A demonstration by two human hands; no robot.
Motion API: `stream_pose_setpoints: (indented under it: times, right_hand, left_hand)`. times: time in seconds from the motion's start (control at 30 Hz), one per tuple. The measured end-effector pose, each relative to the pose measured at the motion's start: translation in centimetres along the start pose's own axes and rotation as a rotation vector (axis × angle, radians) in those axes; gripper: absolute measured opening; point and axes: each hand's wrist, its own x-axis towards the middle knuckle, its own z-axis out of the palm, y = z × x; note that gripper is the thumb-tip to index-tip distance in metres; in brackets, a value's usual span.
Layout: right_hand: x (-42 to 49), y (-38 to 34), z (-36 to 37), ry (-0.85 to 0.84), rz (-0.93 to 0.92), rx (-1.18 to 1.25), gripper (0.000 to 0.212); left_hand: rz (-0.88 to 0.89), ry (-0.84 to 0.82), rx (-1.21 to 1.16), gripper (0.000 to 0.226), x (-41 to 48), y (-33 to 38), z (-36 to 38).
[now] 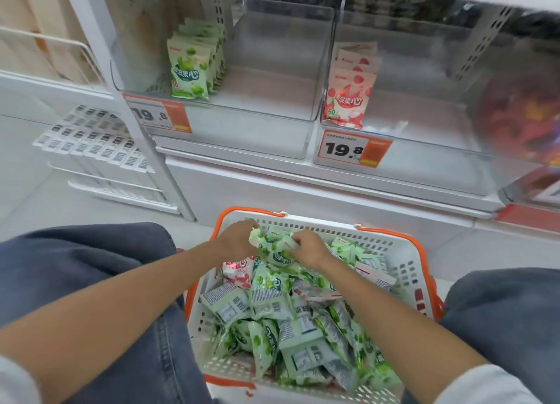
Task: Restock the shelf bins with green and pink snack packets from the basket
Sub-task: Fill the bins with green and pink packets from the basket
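A white basket with orange handles [403, 261] stands on the floor between my knees, heaped with green snack packets [272, 306] and a few pink ones [238, 271]. Both hands are at its far end. My left hand [235, 240] and my right hand [309, 247] together grip a small bunch of green packets [274, 244] just above the heap. On the shelf, the left clear bin [272, 115] holds a row of upright green packets [191, 67] at its left side. The right clear bin [424, 137] holds a few upright pink packets [348, 97] at its left side.
Orange price tags reading 19.8 hang on the front of the left bin [157, 115] and the right bin [351, 149]. A wire rack with barcoded white boxes [97, 143] stands low at the left. A blurred bin of red packets [527, 106] is at the far right.
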Motion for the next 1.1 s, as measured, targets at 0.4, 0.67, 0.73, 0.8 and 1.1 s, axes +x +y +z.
stream_pose_setpoints:
  times: [0.4, 0.67, 0.73, 0.8, 1.1]
  right_hand:
    - [-3.7, -19.0, -16.8, 0.204, -0.554, -0.135, 0.012]
    - [1.7, -28.8, -21.3, 0.496, -0.650, -0.071, 0.002]
    - [4.5, -30.1, -20.4, 0.471, -0.615, -0.039, 0.005]
    - [7.7, -31.0, -19.0, 0.426, -0.575, -0.045, 0.004]
    - [14.7, -31.4, -14.1, 0.570, -0.552, -0.325, 0.040]
  left_hand:
    - [0.281, 0.419, -0.231, 0.040, -5.4, 3.5, -16.0]
    - [0.257, 0.851, -0.373, 0.079, -4.6, 1.6, -26.8]
    - [0.203, 0.905, -0.317, 0.070, -3.9, 0.0, -27.6]
    - [0.158, 0.985, -0.267, 0.048, -3.1, -1.7, -27.7]
    - [0.019, 1.193, -0.208, 0.009, -0.1, -3.5, -25.8]
